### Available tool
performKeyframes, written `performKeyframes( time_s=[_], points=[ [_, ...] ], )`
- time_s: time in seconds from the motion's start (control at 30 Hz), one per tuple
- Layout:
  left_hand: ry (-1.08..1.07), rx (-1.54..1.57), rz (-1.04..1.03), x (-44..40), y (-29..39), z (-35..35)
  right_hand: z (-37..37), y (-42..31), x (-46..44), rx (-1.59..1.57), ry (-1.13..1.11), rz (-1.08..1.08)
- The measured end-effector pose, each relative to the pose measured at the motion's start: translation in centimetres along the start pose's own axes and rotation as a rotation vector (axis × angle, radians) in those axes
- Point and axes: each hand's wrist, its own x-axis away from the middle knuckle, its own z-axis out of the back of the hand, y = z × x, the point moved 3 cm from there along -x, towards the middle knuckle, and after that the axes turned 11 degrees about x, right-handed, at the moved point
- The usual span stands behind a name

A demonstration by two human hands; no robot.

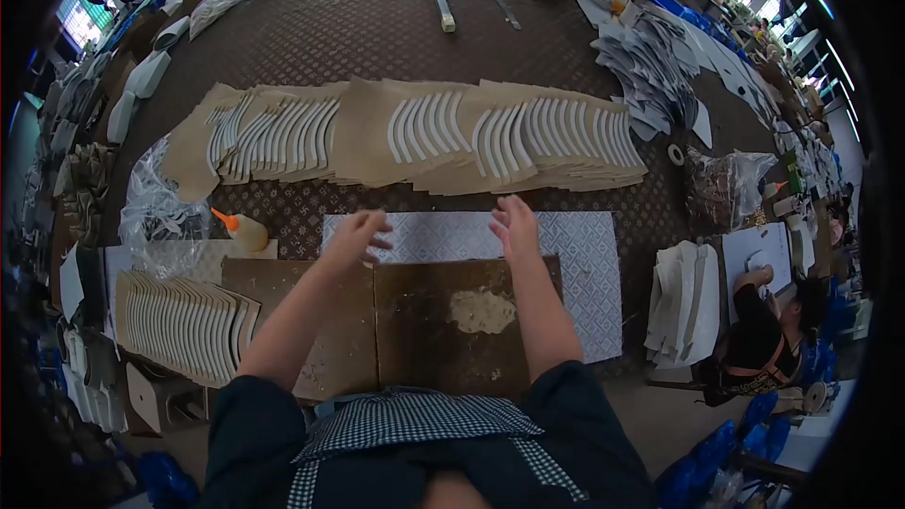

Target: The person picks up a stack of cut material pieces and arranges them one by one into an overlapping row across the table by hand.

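Observation:
My left hand (356, 238) is raised over the left part of a white patterned sheet (589, 273), fingers apart and holding nothing. My right hand (515, 229) hovers above the same sheet, its fingers spread and empty. Beneath my forearms lies a brown board (424, 320) with a pale dried patch. Just beyond both hands, a long overlapping row of tan sheets (363, 137) bears curved white strips (429, 127). An orange-tipped bottle (247, 232) lies tilted left of my left hand. A fanned stack of curved strips (179, 325) rests at the lower left.
Clear plastic bags lie at left (160, 207) and right (726, 184). Grey cut pieces (650, 71) are piled at the back right. White pieces (683, 302) lie at right, near another person (768, 335). A metal bar (439, 0) and more bottles lie at the back.

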Motion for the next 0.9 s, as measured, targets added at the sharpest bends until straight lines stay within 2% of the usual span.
performKeyframes(
  time_s=[0.03, 0.1, 0.2, 0.3, 0.4, 0.47, 0.53, 0.6, 0.7, 0.77, 0.8, 0.9],
  points=[
    [-0.058, -0.049, 0.026, 1.4, -2.5, 0.7, 1.6, 1.8, 1.6, 0.046, 0.077, -0.026],
    [-0.117, -0.151, 0.071, 5.4, -6.4, 2.5, 5.0, 5.1, 4.3, 0.059, 0.032, -0.074],
    [0.000, -0.231, 0.178, 11.7, -12.1, 6.9, 8.5, 7.4, 7.9, 0.132, 0.036, -0.105],
    [0.216, -0.221, 0.206, 17.2, -16.8, 11.0, 9.8, 5.9, 8.2, 0.270, 0.084, -0.015],
    [0.428, -0.037, 0.178, 21.8, -18.4, 11.8, 10.1, 3.7, 3.9, 0.528, 0.071, 0.249],
    [0.518, 0.039, 0.157, 24.2, -20.5, 12.6, 10.4, 2.5, -1.2, 0.921, 0.145, 0.631],
    [0.552, 0.030, 0.136, 26.1, -23.5, 13.6, 9.3, -0.1, -5.2, 1.226, 0.196, 0.754],
    [0.604, 0.011, 0.144, 28.3, -26.3, 14.4, 7.0, -3.4, -7.0, 1.520, 0.323, 0.788],
    [0.731, -0.067, 0.239, 31.7, -27.7, 14.2, 5.0, -6.2, -10.6, 1.729, 0.332, 0.790],
    [0.836, -0.158, 0.350, 34.0, -26.1, 12.1, 4.0, -7.7, -12.1, 1.806, 0.333, 0.812],
    [0.861, -0.047, 0.339, 34.8, -26.6, 11.5, 3.9, -8.0, -13.0, 1.848, 0.331, 0.821],
    [0.886, -0.086, 0.491, 36.1, -27.5, 10.0, 4.2, -7.6, -15.0, 1.899, 0.335, 0.919]
  ],
)
